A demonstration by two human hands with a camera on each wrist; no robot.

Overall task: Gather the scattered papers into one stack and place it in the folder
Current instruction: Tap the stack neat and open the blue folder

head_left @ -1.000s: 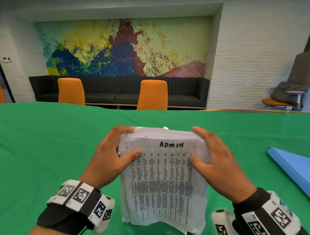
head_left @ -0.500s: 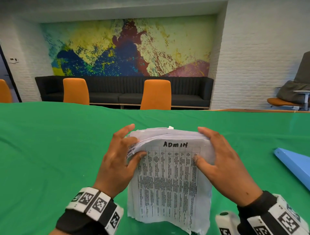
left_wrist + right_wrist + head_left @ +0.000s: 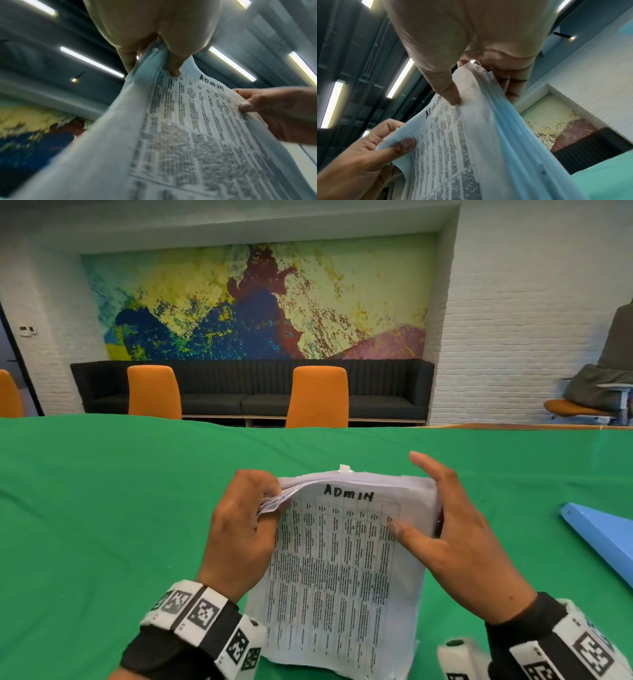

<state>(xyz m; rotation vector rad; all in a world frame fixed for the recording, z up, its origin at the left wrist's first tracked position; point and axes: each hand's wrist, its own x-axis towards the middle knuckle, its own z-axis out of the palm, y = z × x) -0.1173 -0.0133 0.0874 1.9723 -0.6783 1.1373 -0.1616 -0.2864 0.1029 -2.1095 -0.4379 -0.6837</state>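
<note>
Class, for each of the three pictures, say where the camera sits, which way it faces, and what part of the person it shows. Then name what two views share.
Head: on the head, facing forward and down; shows left hand, right hand, paper stack, table, folder.
Left wrist: below the left hand, facing up along it; shows its fingers, the stack, ceiling lights.
Right wrist: below the right hand, facing up; shows its thumb pinching the stack.
Shared: both wrist views show the ADMIN sheet and the opposite hand.

The head view looks forward and down across the green table (image 3: 102,508); both wrist views look upward, very close, sharing the paper stack (image 3: 342,559).
</note>
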